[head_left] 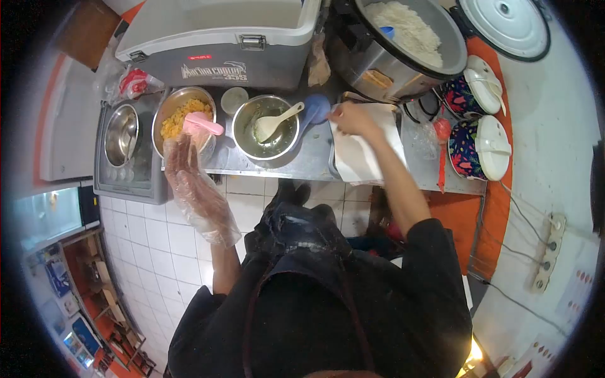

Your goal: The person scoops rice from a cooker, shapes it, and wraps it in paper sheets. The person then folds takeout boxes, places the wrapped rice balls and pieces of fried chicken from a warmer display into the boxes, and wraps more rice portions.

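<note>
My left hand (189,173), inside a clear plastic glove, is raised in front of a steel bowl (158,120) of yellow-orange food, its fingers stretched upward. A pink scoop (203,123) lies at that bowl's right side, just beyond the fingertips. My bare right hand (353,120) is over the upper left part of a stack of white paper sheets (367,154), fingers curled together; what they pinch, if anything, is hidden. Left of its fingertips lies a blue ladle-like utensil (317,108). A white rice paddle (270,128) rests in a second steel bowl (238,135) with greenish residue.
At the back stand a grey cooler box (239,66) and a large cooker (359,63) of white rice. Patterned lidded containers (465,148) line the right side. A grey bin (142,183) holding a steel bowl is at left. Cables (523,252) run to a wall socket strip.
</note>
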The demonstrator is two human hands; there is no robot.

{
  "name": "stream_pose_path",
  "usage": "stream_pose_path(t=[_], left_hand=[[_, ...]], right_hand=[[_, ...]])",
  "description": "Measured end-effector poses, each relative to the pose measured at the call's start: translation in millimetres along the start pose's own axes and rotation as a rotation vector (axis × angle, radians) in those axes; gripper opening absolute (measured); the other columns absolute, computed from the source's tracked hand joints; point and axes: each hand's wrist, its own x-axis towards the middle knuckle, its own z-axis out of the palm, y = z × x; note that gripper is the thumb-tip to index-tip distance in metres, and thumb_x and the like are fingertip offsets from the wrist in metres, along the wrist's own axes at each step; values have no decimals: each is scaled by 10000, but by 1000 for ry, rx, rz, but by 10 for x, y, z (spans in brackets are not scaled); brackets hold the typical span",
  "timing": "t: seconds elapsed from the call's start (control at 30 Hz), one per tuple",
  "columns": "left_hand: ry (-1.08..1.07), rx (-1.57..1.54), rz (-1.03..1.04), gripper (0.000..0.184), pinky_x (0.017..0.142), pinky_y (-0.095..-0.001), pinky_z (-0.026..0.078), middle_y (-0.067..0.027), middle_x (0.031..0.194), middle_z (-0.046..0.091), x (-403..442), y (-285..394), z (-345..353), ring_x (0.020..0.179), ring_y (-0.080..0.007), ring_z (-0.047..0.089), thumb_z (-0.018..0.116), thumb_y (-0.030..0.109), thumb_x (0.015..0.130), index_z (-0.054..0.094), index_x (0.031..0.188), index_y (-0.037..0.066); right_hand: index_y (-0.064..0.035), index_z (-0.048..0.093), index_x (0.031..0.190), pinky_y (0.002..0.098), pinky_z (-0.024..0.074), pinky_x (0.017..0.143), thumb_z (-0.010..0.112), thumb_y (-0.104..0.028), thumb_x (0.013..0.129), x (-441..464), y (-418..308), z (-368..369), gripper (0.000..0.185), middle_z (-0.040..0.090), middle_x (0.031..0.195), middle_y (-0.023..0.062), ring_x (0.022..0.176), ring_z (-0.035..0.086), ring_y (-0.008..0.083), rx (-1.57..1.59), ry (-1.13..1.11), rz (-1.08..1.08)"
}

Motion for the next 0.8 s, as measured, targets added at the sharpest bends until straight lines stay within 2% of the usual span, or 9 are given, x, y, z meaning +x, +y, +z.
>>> stream_pose_path(t=[0.1,0.17,0.2,0.27,0.37,0.6,0.67,0.73,0.8], left_hand=[[26,69,-91,632,1213,-492,282,-199,1470,483,71,-159,263,1407,-328,436,410,468,1060,378,1479,-5],[-37,15,-75,603,1211,-487,287,-199,1463,489,158,-315,426,1403,-325,441,461,425,1050,390,1470,-2],[-34,-29,-102,580,1208,-484,295,-198,1453,497,220,-321,568,1404,-319,441,507,392,1035,410,1454,3],[-72,-47,-93,576,1206,-489,298,-196,1453,497,363,-408,775,1402,-317,444,517,394,1031,422,1447,7],[-106,-87,-84,567,1200,-506,304,-201,1442,507,430,-553,1026,1391,-334,457,556,387,1012,450,1430,20],[-180,0,-95,544,1210,-522,292,-222,1458,483,341,-793,1566,1387,-382,457,559,384,1009,463,1392,10],[-157,112,-35,560,1183,-512,351,-222,1451,482,264,-750,1750,1354,-381,491,538,408,1023,437,1390,-3],[-91,109,-78,577,1186,-512,331,-230,1431,502,114,-695,1889,1364,-379,477,600,383,986,448,1384,-7],[1,135,-102,600,1177,-509,337,-240,1403,525,-23,-657,1983,1361,-377,475,649,369,959,465,1365,-33]], right_hand=[[36,681,1082,478,549,877,671,-504,890,429,-111,728,573,717,895,282,916,719,387,279,-135,232],[45,530,1254,490,553,869,691,-420,891,678,10,1252,612,701,941,307,915,706,435,162,516,123],[45,530,1254,490,553,869,691,-420,891,663,-14,1213,612,701,941,307,915,706,435,151,525,136],[54,328,1428,449,525,928,669,-299,913,595,-103,1016,711,650,1193,325,1106,655,447,364,427,193],[37,335,1406,472,522,920,660,-270,918,435,-61,736,662,663,1145,323,1085,658,462,577,404,138],[-19,370,1466,492,514,932,628,-267,962,767,464,864,618,676,1138,288,1064,664,464,484,326,-100],[-43,497,1431,455,524,914,663,-269,966,495,373,481,543,697,1128,237,1006,682,442,189,404,-507],[-20,607,1302,464,503,969,651,-393,967,-82,112,-513,503,672,1184,257,1122,644,400,455,-192,-368],[-63,725,1140,345,563,823,685,-283,971,-599,-37,-1715,280,746,976,98,910,715,186,671,-409,-335]])
